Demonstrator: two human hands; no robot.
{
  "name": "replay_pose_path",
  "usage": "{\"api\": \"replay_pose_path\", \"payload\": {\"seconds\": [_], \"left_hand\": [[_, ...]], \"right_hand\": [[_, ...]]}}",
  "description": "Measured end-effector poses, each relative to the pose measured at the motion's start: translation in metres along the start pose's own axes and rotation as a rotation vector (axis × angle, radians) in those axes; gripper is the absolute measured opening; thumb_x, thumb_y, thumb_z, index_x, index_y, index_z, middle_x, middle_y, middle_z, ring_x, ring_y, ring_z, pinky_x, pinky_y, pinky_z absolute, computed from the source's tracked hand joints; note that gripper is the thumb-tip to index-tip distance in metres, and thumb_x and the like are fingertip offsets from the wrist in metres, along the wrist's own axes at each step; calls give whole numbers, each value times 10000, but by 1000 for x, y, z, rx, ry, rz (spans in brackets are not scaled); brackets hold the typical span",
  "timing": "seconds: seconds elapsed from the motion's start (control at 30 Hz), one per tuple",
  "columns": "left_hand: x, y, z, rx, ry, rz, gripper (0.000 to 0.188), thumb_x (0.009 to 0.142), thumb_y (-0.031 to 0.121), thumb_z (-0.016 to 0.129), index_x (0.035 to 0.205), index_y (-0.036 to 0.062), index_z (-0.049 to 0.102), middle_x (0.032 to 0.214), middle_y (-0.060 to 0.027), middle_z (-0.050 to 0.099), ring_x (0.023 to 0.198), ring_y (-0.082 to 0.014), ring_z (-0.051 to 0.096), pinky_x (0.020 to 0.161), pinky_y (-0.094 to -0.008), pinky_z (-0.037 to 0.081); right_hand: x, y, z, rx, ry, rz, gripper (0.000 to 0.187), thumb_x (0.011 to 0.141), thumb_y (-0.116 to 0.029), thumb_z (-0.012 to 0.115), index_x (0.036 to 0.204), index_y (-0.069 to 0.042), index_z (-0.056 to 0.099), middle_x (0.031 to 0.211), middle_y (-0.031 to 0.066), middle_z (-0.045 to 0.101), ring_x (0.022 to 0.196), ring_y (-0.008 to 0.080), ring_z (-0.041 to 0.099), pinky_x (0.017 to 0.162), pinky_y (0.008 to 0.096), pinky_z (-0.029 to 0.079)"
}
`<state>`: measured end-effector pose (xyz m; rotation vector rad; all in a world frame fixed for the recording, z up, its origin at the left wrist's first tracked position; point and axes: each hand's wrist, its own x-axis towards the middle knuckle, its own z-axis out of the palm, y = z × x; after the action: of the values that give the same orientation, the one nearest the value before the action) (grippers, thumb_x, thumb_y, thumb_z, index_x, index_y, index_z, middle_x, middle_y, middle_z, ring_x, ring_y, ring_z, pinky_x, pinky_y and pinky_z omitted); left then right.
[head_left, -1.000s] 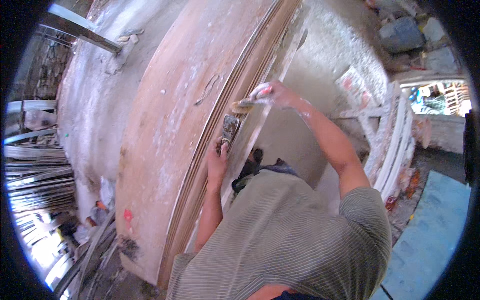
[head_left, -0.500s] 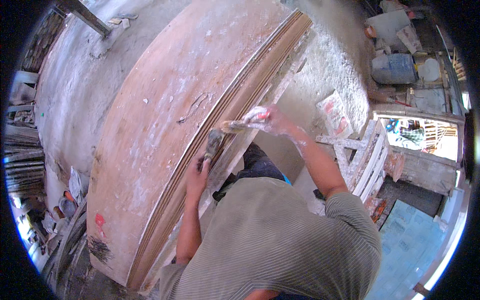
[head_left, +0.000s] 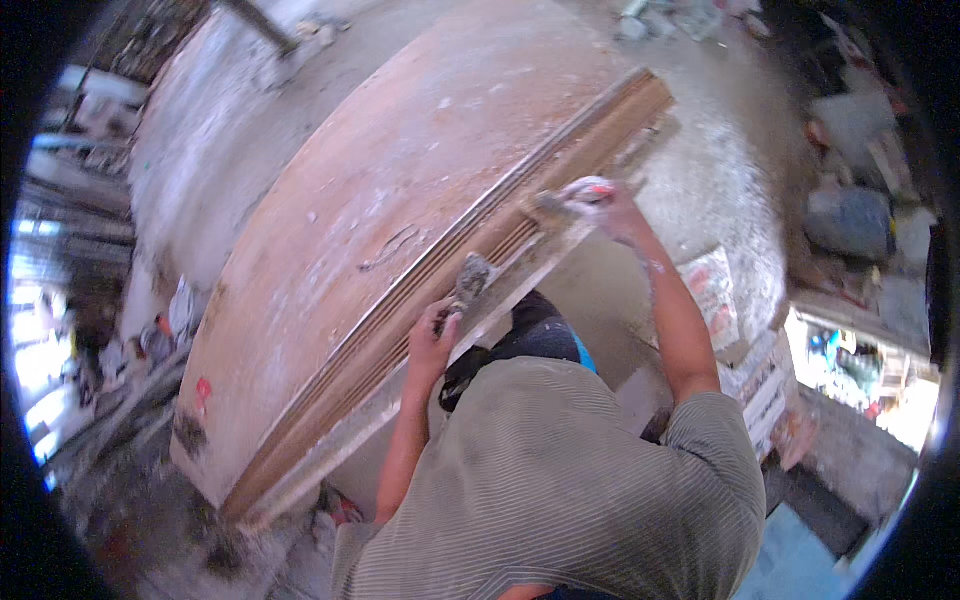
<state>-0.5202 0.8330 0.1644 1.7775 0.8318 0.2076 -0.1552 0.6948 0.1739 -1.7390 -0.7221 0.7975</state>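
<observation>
Leaning over a large reddish-brown wooden board (head_left: 400, 230) dusted with white, we work along its grooved edge (head_left: 470, 270), which runs beside the pale concrete floor (head_left: 720, 190). Printed sacks (head_left: 715, 300) lie near our right elbow. Our left hand (head_left: 432, 345) is closed around a putty-caked scraper (head_left: 468, 282) pressed to the grooves; our right hand (head_left: 610, 205) grips a smaller filler-smeared tool (head_left: 555, 205) farther up the same edge. Both tools sit at the board's lip, so we judge too much pressure could make a blade skid off and gouge the wood.
</observation>
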Motion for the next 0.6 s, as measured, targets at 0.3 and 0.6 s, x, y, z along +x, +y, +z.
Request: {"api": "replay_pose_path", "payload": {"seconds": [0.3,0.6], "left_hand": [[-47,0,-4,32,96,-68,318,902,190,659,1176,36,613,1012,-110,673,885,-200,628,811,-321,487],[-156,-83,-94,-39,524,-306,294,907,138,633,1194,73,624,919,-51,675,791,-110,595,733,-257,480]], "right_hand": [[16,-1,-48,-415,621,-307,104,847,-66,683,946,-53,714,984,84,691,876,196,649,839,315,497],[-39,-42,263,-769,-255,-513,223,897,-210,610,1004,-37,699,929,95,692,794,198,657,723,348,519]]}}
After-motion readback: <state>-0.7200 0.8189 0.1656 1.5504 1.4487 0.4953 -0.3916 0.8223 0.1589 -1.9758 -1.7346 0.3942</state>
